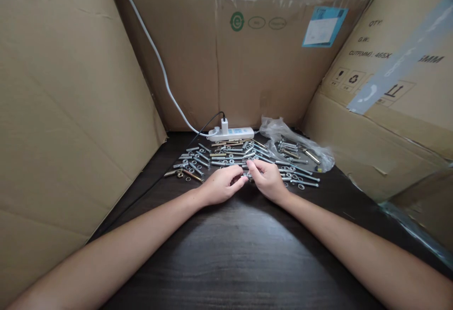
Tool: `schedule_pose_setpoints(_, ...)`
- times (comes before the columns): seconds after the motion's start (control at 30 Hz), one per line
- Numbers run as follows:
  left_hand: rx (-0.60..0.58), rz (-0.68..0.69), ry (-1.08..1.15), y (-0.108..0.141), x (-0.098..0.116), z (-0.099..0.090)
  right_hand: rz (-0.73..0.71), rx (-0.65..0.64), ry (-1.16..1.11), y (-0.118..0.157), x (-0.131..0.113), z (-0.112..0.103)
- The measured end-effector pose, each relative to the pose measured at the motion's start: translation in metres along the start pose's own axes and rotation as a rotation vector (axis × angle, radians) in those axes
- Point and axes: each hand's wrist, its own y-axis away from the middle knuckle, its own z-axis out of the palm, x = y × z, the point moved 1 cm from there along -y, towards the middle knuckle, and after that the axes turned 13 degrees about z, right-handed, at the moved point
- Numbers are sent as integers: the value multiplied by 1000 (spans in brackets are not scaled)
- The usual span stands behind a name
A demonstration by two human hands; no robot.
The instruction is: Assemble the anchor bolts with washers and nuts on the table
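My left hand [222,185] and my right hand [266,179] meet close together above the dark table. Fingers of both are closed around a small silver bolt [249,176], which shows only in the gap between them. Whether a nut or washer sits on it is hidden by my fingertips. Behind and beside the hands lie loose bolts, nuts and washers: one group [198,157] to the left, another [231,154] straight behind, and a third [300,178] to the right of my right hand.
A white power strip [236,134] with a plugged-in charger [224,126] stands at the back. Right of it, a clear plastic bag [322,154] holds more bolts. A black cable [145,192] crosses the left side. Cardboard walls [184,55] enclose the table [240,253] on three sides.
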Motion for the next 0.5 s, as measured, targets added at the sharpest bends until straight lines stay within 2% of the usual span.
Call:
schedule_pose_setpoints(0.23,25,63,-66,1,5,-3,-7,-21,-37,-1,-1,-1)
schedule_pose_setpoints(0.5,-46,-3,-78,1,0,0,-30,-3,-9,2,-2,0)
